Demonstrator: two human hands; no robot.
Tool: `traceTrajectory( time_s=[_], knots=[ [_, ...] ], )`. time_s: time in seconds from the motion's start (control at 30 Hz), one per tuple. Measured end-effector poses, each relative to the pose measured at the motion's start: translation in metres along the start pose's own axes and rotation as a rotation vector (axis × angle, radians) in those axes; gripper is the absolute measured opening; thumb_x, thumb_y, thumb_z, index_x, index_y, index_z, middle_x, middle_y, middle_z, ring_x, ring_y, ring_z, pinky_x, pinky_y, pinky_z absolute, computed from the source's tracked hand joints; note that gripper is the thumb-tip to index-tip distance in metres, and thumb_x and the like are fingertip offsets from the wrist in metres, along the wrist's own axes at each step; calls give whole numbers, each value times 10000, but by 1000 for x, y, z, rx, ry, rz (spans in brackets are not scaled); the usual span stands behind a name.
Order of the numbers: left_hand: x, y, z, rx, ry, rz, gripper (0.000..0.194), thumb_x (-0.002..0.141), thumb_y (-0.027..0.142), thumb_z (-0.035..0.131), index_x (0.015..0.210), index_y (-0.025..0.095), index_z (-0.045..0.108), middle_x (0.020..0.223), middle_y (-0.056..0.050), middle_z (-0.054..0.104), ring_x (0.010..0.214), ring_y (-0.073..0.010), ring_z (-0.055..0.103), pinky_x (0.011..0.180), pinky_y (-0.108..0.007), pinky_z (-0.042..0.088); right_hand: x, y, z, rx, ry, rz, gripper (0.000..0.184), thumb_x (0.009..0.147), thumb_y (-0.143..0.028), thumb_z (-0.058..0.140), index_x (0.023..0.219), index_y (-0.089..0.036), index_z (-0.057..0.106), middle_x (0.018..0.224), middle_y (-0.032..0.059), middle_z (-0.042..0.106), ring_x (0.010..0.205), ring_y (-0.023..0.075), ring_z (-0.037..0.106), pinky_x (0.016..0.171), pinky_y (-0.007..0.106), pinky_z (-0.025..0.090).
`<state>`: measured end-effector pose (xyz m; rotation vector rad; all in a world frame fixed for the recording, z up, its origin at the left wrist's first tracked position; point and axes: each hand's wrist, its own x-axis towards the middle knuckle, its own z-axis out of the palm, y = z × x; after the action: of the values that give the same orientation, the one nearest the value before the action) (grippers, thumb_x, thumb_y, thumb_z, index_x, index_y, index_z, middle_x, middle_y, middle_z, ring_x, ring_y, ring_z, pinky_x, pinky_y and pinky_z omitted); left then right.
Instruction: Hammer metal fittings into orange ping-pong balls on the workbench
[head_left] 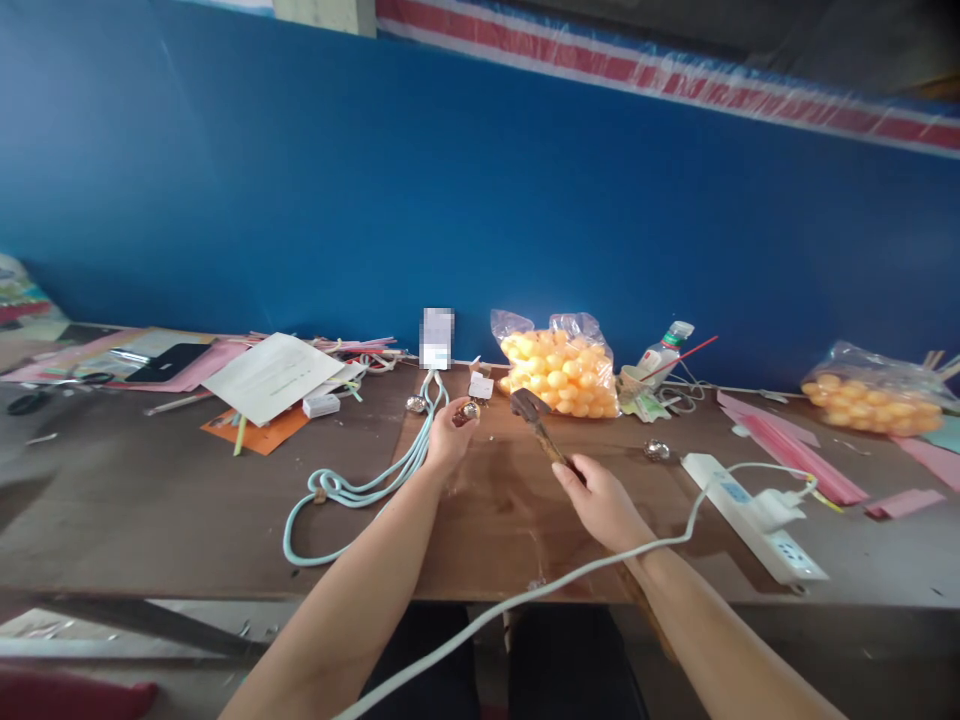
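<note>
My left hand is closed around a small shiny silvery-gold ball-like piece, held just above the table. My right hand grips a hammer by its worn wooden handle. The dark metal head points up and to the left, close to the left hand but apart from it. A similar shiny piece lies left of my left hand, and another silvery piece rests to the right of the hammer.
Behind the hammer stands a clear bag of orange-yellow balls. A propped phone trails a pale blue cord. A power strip lies at right; its white cable crosses before my right forearm. Papers lie left.
</note>
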<state>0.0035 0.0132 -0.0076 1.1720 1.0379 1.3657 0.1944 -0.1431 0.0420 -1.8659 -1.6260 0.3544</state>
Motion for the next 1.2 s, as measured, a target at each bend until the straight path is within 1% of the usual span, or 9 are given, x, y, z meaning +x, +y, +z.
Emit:
traceTrajectory(
  time_s=[0.13, 0.3, 0.57, 0.7, 0.83, 0.93, 1.0, 1.13, 1.2],
  knots=[
    [-1, 7, -3, 154, 54, -15, 440, 652, 80, 718, 1084, 156, 671, 949, -73, 698, 787, -166, 640, 754, -273, 492, 7, 35, -2, -323, 61, -25, 222, 892, -345, 473, 907, -170, 608, 892, 101, 637, 861, 230, 600, 769, 318, 421],
    [1, 3, -4, 235, 59, 3, 465, 663, 98, 715, 1122, 147, 660, 1008, -88, 700, 836, -170, 661, 811, -284, 499, 7, 75, -6, -649, 69, 14, 240, 915, -324, 472, 1006, -155, 616, 934, 128, 608, 896, 267, 588, 744, 335, 408],
    [3, -4, -4, 234, 47, -3, 473, 689, 128, 698, 1159, 142, 645, 973, -85, 702, 766, -154, 662, 769, -279, 507, 5, 95, -11, -788, 87, 58, 283, 911, -346, 501, 1080, -152, 619, 963, 143, 608, 908, 282, 599, 729, 345, 421],
    [1, 0, -2, 231, 42, -39, 479, 704, 130, 679, 1180, 122, 624, 984, -92, 695, 689, -135, 648, 676, -254, 504, 8, 86, -15, -754, 115, 46, 280, 881, -324, 547, 1087, -155, 633, 974, 150, 620, 899, 291, 608, 747, 373, 440],
    [2, -2, 0, 252, 29, -25, 483, 701, 131, 684, 1180, 120, 623, 984, -96, 696, 718, -145, 651, 682, -256, 506, 21, 59, -11, -484, 217, -152, 276, 881, -294, 533, 1118, -190, 628, 1078, 119, 626, 987, 252, 601, 848, 349, 446],
    [3, -6, -1, 260, 26, -2, 488, 699, 144, 690, 1182, 132, 625, 992, -91, 696, 762, -156, 656, 722, -267, 514, 39, 30, 9, -224, 94, -219, 198, 896, -292, 500, 992, -241, 666, 1008, 51, 665, 880, 183, 635, 776, 281, 462],
    [4, -7, -2, 261, 36, -1, 483, 696, 155, 697, 1174, 143, 632, 999, -84, 696, 786, -161, 660, 756, -279, 517, 55, 13, 29, -151, -5, -231, 165, 885, -275, 514, 932, -250, 671, 967, 27, 684, 884, 176, 641, 792, 277, 451],
    [5, -7, -3, 233, 52, -20, 461, 708, 147, 692, 1166, 143, 635, 1037, -93, 690, 826, -167, 666, 815, -304, 516, 85, -5, 68, -130, -132, -147, 233, 825, -274, 608, 1052, -226, 616, 1004, 48, 683, 889, 188, 640, 750, 282, 432],
    [6, -9, -2, 205, 51, -22, 449, 704, 132, 699, 1149, 141, 641, 1049, -98, 687, 848, -169, 666, 835, -309, 517, 95, -7, 81, -170, -171, -142, 224, 817, -304, 628, 1019, -213, 604, 1008, 61, 667, 872, 191, 633, 706, 277, 413]
  ],
)
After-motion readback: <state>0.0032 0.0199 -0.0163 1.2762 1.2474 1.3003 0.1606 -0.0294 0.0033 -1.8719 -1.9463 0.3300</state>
